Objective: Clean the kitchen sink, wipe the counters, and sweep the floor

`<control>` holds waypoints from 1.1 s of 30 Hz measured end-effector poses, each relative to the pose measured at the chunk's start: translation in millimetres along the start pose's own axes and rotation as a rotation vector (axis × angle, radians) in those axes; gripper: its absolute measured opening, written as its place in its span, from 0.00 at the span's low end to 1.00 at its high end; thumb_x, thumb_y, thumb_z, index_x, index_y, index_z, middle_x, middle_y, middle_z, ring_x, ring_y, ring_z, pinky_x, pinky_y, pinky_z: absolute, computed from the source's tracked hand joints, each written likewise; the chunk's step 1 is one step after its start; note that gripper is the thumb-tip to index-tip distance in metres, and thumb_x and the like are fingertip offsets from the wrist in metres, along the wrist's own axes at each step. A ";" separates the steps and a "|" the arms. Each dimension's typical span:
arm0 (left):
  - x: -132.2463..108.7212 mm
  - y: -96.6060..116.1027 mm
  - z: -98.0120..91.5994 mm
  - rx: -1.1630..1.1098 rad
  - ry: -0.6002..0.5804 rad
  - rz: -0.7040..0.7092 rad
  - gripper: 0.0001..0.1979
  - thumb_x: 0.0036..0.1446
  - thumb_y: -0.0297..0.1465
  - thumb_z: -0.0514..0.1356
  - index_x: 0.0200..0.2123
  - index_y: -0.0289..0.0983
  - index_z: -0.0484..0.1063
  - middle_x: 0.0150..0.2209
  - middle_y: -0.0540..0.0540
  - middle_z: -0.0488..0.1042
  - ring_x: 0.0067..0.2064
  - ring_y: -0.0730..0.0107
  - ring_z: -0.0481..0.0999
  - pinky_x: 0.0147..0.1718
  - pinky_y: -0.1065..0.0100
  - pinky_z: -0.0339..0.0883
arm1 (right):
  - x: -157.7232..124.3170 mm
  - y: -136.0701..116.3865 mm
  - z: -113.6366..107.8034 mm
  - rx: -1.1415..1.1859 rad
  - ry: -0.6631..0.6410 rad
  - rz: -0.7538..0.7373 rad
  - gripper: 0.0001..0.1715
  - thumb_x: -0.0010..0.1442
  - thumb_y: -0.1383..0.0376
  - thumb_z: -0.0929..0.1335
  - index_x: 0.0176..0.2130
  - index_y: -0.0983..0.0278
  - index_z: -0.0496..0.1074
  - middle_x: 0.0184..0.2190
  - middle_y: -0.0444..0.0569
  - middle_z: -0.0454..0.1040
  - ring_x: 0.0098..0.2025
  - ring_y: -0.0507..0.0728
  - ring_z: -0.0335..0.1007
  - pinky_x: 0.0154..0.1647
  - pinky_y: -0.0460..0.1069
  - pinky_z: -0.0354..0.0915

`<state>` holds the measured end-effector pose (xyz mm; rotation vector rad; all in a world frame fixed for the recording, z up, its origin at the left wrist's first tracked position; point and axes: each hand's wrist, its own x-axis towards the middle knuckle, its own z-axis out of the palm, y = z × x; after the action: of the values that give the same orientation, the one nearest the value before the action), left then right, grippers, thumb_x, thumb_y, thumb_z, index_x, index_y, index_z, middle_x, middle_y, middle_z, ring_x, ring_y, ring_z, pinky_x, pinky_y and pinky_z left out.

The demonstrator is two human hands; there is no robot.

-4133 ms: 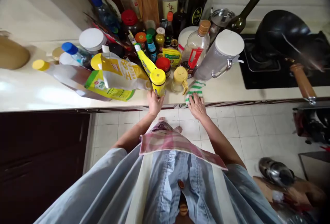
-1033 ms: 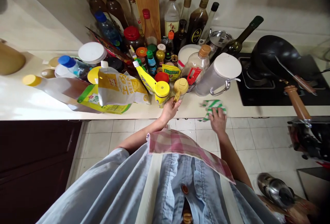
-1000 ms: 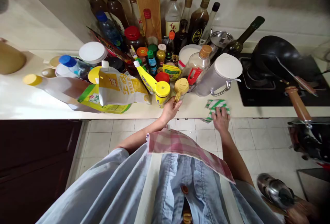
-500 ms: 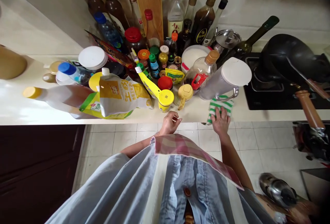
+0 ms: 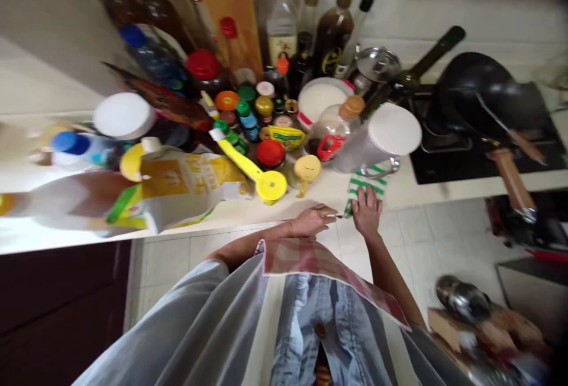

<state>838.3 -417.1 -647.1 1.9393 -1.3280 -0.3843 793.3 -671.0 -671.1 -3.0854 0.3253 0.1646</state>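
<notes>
A green-and-white striped cloth (image 5: 378,183) lies folded near the counter's front edge. My right hand (image 5: 367,211) rests flat on it, fingers spread. Just to the left, my left hand (image 5: 313,220) reaches across the edge with its fingers drawn together. Its fingertips meet a small thin dark-and-white bit by the cloth's left corner, too small and blurred to name. Behind the cloth stands a clear pitcher (image 5: 359,148) with a white lid. A jar with a pale yellow lid (image 5: 307,168) and a yellow-capped container (image 5: 271,186) stand behind my left hand.
Sauce bottles (image 5: 332,31) and small jars crowd the back of the counter. Food pouches (image 5: 186,182) and a lying bottle (image 5: 71,196) fill the left. At right a black wok (image 5: 479,96) sits on the stove (image 5: 426,167), its wooden handle (image 5: 512,182) jutting past the edge.
My left hand has moved right, to the cloth's left corner, its fingers now pointing towards it. My right hand stays on the cloth. The view has shifted and tilted slightly.
</notes>
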 end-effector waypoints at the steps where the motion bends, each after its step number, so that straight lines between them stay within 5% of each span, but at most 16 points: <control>1: 6.4 -0.3 1.7 0.007 -0.016 -0.004 0.13 0.63 0.26 0.63 0.51 0.37 0.78 0.61 0.38 0.75 0.60 0.58 0.75 0.60 0.56 0.68 | -3.7 8.1 -2.7 -0.010 -0.016 -0.013 0.34 0.74 0.55 0.53 0.71 0.64 0.62 0.74 0.60 0.53 0.75 0.66 0.46 0.70 0.64 0.51; 4: 24.4 -0.9 7.8 0.042 -0.058 -0.056 0.13 0.63 0.25 0.62 0.51 0.35 0.78 0.61 0.36 0.75 0.60 0.57 0.75 0.59 0.55 0.68 | 12.5 45.2 -13.7 -0.061 -0.086 0.102 0.33 0.74 0.57 0.53 0.72 0.64 0.60 0.75 0.58 0.50 0.76 0.64 0.45 0.71 0.63 0.50; 7: 46.1 1.7 18.3 0.069 -0.087 -0.095 0.12 0.63 0.25 0.62 0.49 0.36 0.78 0.60 0.37 0.75 0.59 0.57 0.74 0.60 0.55 0.67 | 58.6 77.3 -22.6 -0.089 -0.148 0.232 0.34 0.75 0.57 0.54 0.74 0.64 0.55 0.76 0.59 0.45 0.76 0.64 0.41 0.72 0.64 0.47; 12: 102.1 14.6 46.0 0.091 -0.046 -0.159 0.13 0.62 0.27 0.63 0.51 0.37 0.77 0.59 0.38 0.75 0.59 0.57 0.75 0.61 0.55 0.67 | 121.9 83.4 -26.3 -0.018 -0.118 0.202 0.37 0.75 0.56 0.54 0.74 0.70 0.52 0.76 0.65 0.42 0.77 0.70 0.37 0.72 0.68 0.44; 18: 162.7 18.8 73.7 0.047 0.324 -0.345 0.12 0.63 0.27 0.62 0.49 0.36 0.77 0.52 0.37 0.78 0.54 0.57 0.77 0.55 0.55 0.73 | 80.7 118.2 -27.1 0.133 -0.079 -0.198 0.34 0.72 0.59 0.59 0.72 0.70 0.59 0.75 0.64 0.49 0.76 0.69 0.44 0.72 0.67 0.46; 21: 171.0 18.4 83.6 0.029 0.514 -0.467 0.07 0.65 0.30 0.60 0.44 0.36 0.77 0.45 0.39 0.79 0.46 0.61 0.79 0.47 0.58 0.76 | 89.6 143.3 -27.5 0.159 -0.067 -0.225 0.35 0.71 0.60 0.61 0.70 0.73 0.61 0.74 0.67 0.51 0.75 0.70 0.46 0.73 0.68 0.42; 29: 169.9 22.9 97.2 0.112 0.606 -0.520 0.07 0.65 0.33 0.60 0.40 0.37 0.76 0.43 0.40 0.79 0.40 0.65 0.79 0.40 0.63 0.77 | 252.9 124.8 -33.1 0.180 -0.142 -0.247 0.35 0.71 0.62 0.58 0.71 0.76 0.57 0.75 0.69 0.47 0.77 0.71 0.39 0.72 0.75 0.35; 33: 172.9 23.8 95.7 0.120 0.601 -0.538 0.07 0.66 0.34 0.59 0.39 0.38 0.76 0.42 0.41 0.79 0.42 0.65 0.79 0.41 0.63 0.77 | 281.4 112.4 -44.6 0.189 -0.128 -0.229 0.29 0.73 0.68 0.56 0.69 0.74 0.61 0.73 0.69 0.53 0.74 0.71 0.46 0.68 0.74 0.46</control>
<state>836.3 -615.1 -667.9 2.2554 -0.4482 0.0423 1047.8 -840.9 -660.0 -2.8781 -0.0175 0.3021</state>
